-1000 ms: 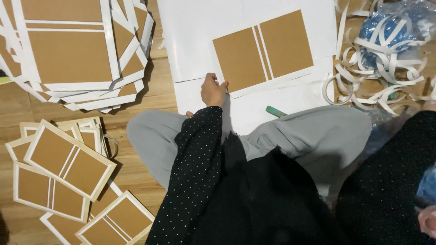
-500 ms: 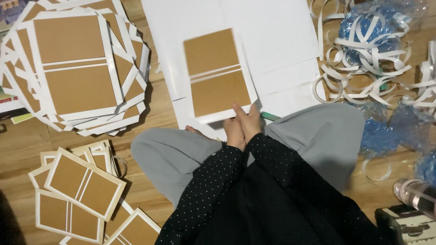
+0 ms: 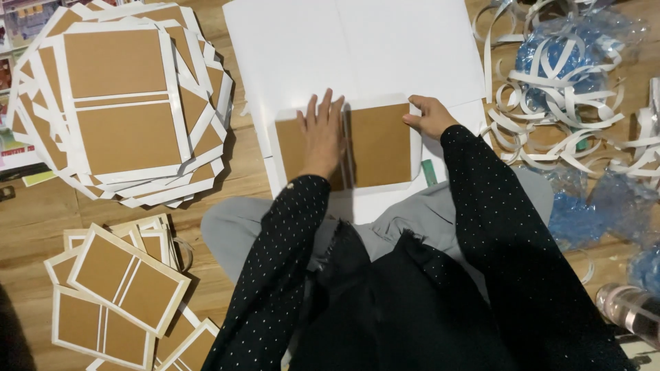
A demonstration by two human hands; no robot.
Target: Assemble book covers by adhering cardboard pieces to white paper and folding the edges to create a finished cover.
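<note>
Two brown boards (image 3: 347,148) lie side by side on a white sheet (image 3: 357,48), with a narrow gap between them and a white border around them, and everything else is placed from this pair. On its left half the left hand (image 3: 322,134) lies flat, palm down, fingers spread wide and pointing away from the person. At its right edge the right hand (image 3: 431,115) rests with fingers curled, fingertips touching the white border (whether it pinches the edge or only presses it, I cannot tell). Left of the boards sits a big fanned stack (image 3: 120,103) of similar brown-and-white pieces on the wooden floor (image 3: 27,220); nearer the person and further left lies a smaller pile (image 3: 117,295). Right of the boards are curled white strips (image 3: 550,89) over crumpled blue plastic (image 3: 584,213). Just below the boards are the person's grey-clad knees (image 3: 234,233).
</note>
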